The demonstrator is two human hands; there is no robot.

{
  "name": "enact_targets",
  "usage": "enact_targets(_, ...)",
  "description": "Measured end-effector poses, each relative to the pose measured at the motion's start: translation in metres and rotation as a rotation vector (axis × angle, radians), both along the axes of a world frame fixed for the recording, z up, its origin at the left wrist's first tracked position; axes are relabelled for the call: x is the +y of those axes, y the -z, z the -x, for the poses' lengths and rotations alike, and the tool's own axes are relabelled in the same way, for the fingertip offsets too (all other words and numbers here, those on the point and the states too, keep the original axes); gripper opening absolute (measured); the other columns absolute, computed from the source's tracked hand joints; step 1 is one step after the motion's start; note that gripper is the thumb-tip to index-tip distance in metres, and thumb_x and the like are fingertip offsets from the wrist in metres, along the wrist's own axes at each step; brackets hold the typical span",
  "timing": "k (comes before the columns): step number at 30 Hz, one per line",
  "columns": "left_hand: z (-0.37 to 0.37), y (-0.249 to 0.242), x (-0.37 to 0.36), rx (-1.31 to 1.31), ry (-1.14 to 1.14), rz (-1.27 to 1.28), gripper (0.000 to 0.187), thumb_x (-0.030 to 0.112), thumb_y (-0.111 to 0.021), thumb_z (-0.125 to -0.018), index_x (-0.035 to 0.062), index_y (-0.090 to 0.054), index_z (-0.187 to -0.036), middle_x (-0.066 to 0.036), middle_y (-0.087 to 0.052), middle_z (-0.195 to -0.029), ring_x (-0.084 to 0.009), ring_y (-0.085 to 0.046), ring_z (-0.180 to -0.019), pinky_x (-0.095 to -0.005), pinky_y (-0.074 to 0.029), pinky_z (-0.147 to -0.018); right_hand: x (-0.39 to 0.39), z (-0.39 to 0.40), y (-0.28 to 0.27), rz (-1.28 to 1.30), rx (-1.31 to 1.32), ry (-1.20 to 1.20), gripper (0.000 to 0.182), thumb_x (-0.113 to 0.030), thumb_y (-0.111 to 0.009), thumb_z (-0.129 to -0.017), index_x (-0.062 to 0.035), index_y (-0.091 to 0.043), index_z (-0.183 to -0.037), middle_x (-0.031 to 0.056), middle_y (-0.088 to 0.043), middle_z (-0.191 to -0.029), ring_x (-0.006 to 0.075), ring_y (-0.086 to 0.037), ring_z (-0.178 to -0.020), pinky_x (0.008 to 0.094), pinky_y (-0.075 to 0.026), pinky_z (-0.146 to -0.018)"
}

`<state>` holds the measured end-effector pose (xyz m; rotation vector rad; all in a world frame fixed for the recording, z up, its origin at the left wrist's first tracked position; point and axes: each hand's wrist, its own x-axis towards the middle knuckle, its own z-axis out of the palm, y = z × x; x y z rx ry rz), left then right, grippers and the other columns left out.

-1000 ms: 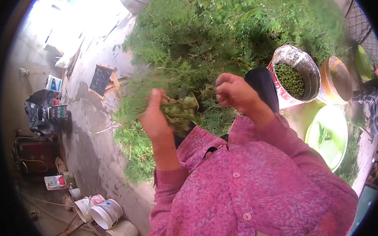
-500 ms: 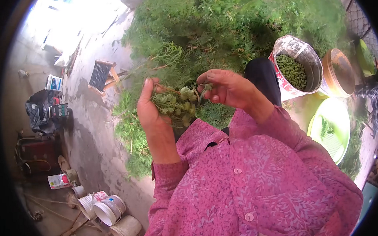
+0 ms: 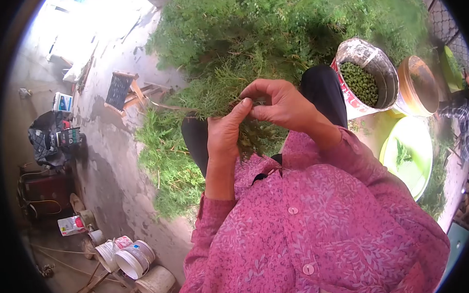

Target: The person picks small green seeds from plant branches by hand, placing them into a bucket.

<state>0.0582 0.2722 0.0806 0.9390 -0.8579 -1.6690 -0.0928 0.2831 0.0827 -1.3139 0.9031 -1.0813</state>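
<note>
My left hand is closed on a leafy green sprig, whose leaves hang below the fingers over my lap. My right hand meets it at the fingertips, thumb and forefinger pinched at the top of the sprig; what lies between these fingertips is too small to make out. Behind both hands rises a large heap of cut green branches. To the right of my knee stands a bucket partly filled with small round green pieces.
An orange tub and a light green basin are at the right. A small stool stands left of the heap. White buckets lie at the lower left, near a dark bag. Part of a person in checked cloth shows at far right.
My left hand has moved right and turned, and its fingers now meet those of my right hand. The sprig has swung lower, with its leaves hanging down.
</note>
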Motion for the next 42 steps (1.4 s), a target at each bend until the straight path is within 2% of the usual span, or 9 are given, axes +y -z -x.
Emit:
enact_targets(7,-0.011,0.002,0.001,-0.024,0.080,-0.114,0.028,-0.003,-0.060,-0.078,0.0003,-0.054,-0.105,-0.011,-0.061,-0.093,-0.0190,-0.063,-0.077,-0.0293,-0.055,-0.066,0.001,0.004,-0.003,-0.029,0.131,0.021,0.031,0.002,-0.057,-0.078,0.0024,-0.053,-0.108,0.0063,-0.060,-0.096,0.0094,-0.055,-0.086,0.0229,-0.046,-0.072)
enact_targets(15,-0.008,0.013,-0.001,-0.051,-0.002,-0.206,0.018,-0.005,-0.061,-0.072,0.0005,-0.060,-0.089,-0.005,-0.061,-0.079,-0.0123,-0.058,-0.064,-0.0239,-0.048,-0.055,0.001,0.005,-0.004,0.039,0.268,0.062,0.029,0.002,-0.055,-0.078,0.0033,-0.055,-0.107,0.0071,-0.062,-0.096,0.0095,-0.058,-0.080,0.0232,-0.048,-0.068)
enact_targets(19,-0.015,0.026,-0.006,0.008,-0.064,-0.208,0.015,-0.004,-0.061,-0.071,0.0015,-0.061,-0.085,-0.003,-0.060,-0.075,-0.0108,-0.055,-0.061,-0.0228,-0.045,-0.052,0.000,0.012,-0.002,-0.029,0.203,0.088,0.029,0.002,-0.054,-0.078,0.0040,-0.055,-0.107,0.0076,-0.062,-0.096,0.0097,-0.058,-0.077,0.0227,-0.048,-0.066)
enact_targets(22,-0.019,0.020,-0.007,0.022,-0.028,-0.224,0.011,0.004,-0.060,-0.078,-0.0028,-0.061,-0.088,-0.010,-0.062,-0.081,-0.0172,-0.061,-0.068,-0.0274,-0.052,-0.061,0.001,0.015,-0.005,-0.171,0.042,0.053,0.029,0.002,-0.055,-0.078,0.0045,-0.056,-0.107,0.0082,-0.062,-0.096,0.0095,-0.058,-0.077,0.0220,-0.049,-0.067)
enact_targets(25,-0.004,0.008,0.000,0.013,-0.034,-0.237,0.013,0.005,-0.064,-0.078,-0.0015,-0.061,-0.089,-0.008,-0.062,-0.081,-0.0166,-0.061,-0.068,-0.0277,-0.052,-0.061,0.000,0.005,0.005,-0.034,-0.012,0.090,0.028,0.002,-0.055,-0.079,0.0046,-0.056,-0.107,0.0091,-0.062,-0.098,0.0096,-0.058,-0.078,0.0221,-0.049,-0.069)
enact_targets(27,0.007,0.004,0.002,0.037,-0.088,-0.105,0.016,0.004,-0.066,-0.077,-0.0006,-0.061,-0.092,-0.007,-0.063,-0.082,-0.0162,-0.061,-0.069,-0.0284,-0.053,-0.061,0.002,0.000,0.005,0.139,0.218,0.163,0.030,0.001,-0.055,-0.080,0.0048,-0.053,-0.110,0.0092,-0.061,-0.100,0.0101,-0.058,-0.079,0.0228,-0.049,-0.069)
enact_targets(31,0.001,0.010,0.001,-0.002,-0.069,-0.138,0.017,-0.001,-0.064,-0.076,-0.0009,-0.060,-0.093,-0.008,-0.063,-0.083,-0.0163,-0.062,-0.070,-0.0283,-0.053,-0.061,0.001,0.000,0.009,0.184,0.236,0.159,0.031,0.002,-0.054,-0.081,0.0048,-0.052,-0.112,0.0088,-0.062,-0.097,0.0098,-0.058,-0.081,0.0225,-0.049,-0.069)
enact_targets(39,-0.007,0.011,-0.001,-0.025,0.032,-0.212,0.020,-0.004,-0.063,-0.074,0.0029,-0.060,-0.093,-0.004,-0.061,-0.083,-0.0087,-0.055,-0.066,-0.0209,-0.041,-0.052,-0.004,0.015,0.003,-0.299,-0.215,0.023,0.027,-0.002,-0.053,-0.083,0.0057,-0.052,-0.108,0.0098,-0.062,-0.084,0.0105,-0.059,-0.066,0.0220,-0.049,-0.059)
enact_targets(42,-0.021,0.022,-0.012,0.074,-0.047,-0.228,0.013,0.003,-0.062,-0.075,-0.0011,-0.061,-0.088,-0.009,-0.062,-0.076,-0.0157,-0.060,-0.063,-0.0266,-0.051,-0.056,-0.009,0.033,0.003,-0.316,-0.219,-0.042,0.027,-0.004,-0.052,-0.083,0.0055,-0.052,-0.108,0.0101,-0.062,-0.083,0.0116,-0.059,-0.064,0.0223,-0.049,-0.058)
